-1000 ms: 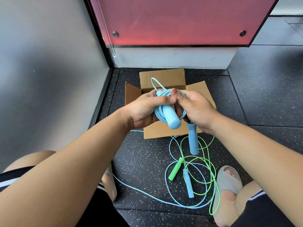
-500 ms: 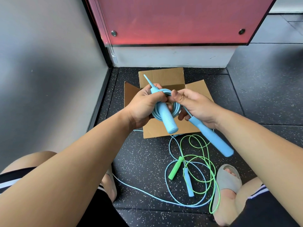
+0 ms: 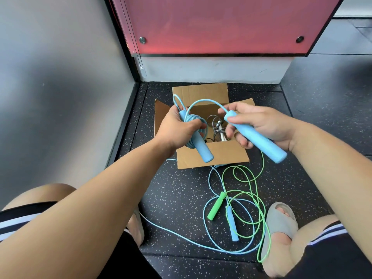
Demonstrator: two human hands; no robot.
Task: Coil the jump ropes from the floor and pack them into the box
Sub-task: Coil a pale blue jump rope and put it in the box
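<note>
Fingers [image 3: 196, 124] of the left hand [image 3: 177, 131] were curled tightly around a coiled light-blue jump rope [image 3: 198, 117] and its first handle [image 3: 202, 150], which pointed down and to the right over the near flap of the box. The right hand [image 3: 265, 125] gripped the rope's second handle [image 3: 259, 140], thumb on top and fingers wrapped beneath, with the handle's free end slanting down to the right. A short arc of blue cord [image 3: 203, 101] ran between the two hands.

Both hands were held above an open cardboard box [image 3: 213, 156] that sat on the dark speckled floor [image 3: 175, 188], close to the corner of a grey wall [image 3: 60, 77] and a red panel [image 3: 221, 23]. Inside the box lay a grey rope [image 3: 214, 121], loosely bundled.

On the floor in front of the box, a green jump rope [image 3: 247, 190] and a second blue jump rope [image 3: 231, 224] lay uncoiled, their loops tangled over each other. A foot in a grey slipper [image 3: 281, 220] rested just beside the green loops, on the right.
</note>
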